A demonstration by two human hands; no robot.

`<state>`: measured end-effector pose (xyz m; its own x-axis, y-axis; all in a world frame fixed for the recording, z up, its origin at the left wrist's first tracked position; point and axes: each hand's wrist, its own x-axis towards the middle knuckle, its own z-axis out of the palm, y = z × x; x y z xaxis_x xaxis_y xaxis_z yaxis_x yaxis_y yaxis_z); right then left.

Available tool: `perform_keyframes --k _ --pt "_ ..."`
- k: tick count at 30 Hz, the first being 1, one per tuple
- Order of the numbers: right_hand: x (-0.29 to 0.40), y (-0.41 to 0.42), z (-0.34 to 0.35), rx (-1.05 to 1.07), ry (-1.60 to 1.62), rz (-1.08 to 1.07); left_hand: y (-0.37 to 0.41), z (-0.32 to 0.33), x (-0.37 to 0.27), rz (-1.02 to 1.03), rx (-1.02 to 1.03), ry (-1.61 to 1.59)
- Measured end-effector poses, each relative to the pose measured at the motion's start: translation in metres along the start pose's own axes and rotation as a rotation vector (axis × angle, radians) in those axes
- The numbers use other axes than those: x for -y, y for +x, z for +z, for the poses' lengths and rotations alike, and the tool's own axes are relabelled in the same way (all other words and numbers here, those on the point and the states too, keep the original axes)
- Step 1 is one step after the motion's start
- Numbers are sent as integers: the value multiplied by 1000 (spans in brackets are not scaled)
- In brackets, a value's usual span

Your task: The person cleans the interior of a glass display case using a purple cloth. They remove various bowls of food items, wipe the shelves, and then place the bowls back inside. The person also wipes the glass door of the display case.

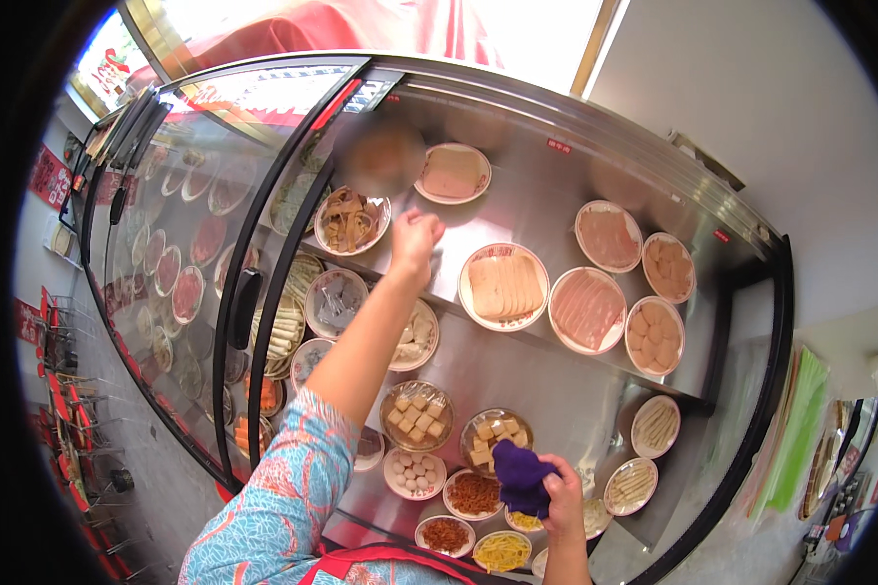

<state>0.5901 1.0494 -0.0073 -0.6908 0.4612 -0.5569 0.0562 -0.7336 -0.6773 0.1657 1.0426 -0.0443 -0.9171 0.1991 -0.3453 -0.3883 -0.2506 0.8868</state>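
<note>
My left hand reaches over the upper shelf of a glass-front display case, beside a plate of brown sliced food and below a plate of pale pink slices. Its fingers are curled together; whether they hold anything cannot be made out. In my right hand is a bunched purple cloth, held low over the lower shelf. The cloth partly covers a bowl of cubed food. Between my hands, further right, stands a plate of overlapping beige slices.
Plates of sliced meat stand right on the upper shelf. Lower down are a bowl of small white eggs and a plate of yellow strips. A black-framed sliding glass door stands left of my left arm. The metal shelf edge crosses the case.
</note>
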Motion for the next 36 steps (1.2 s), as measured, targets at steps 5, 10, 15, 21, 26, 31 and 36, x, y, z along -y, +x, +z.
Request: perform_keyframes --k 5,10,15,21,26,31,36 --pt "5 0 7 64 19 23 69 16 -4 69 -175 104" --pt "6 3 -1 73 39 32 60 32 12 -26 -80 53" --pt "1 8 -13 65 -16 14 40 63 21 -116 134 155" --pt "4 7 -13 61 12 -12 32 73 30 -116 279 305" --pt "-4 10 -9 37 -10 0 30 71 21 -136 528 517" --pt "9 19 34 15 129 -15 5 41 -9 95 391 575" --pt "90 75 144 122 159 -150 -51 -74 -11 293 -110 67"
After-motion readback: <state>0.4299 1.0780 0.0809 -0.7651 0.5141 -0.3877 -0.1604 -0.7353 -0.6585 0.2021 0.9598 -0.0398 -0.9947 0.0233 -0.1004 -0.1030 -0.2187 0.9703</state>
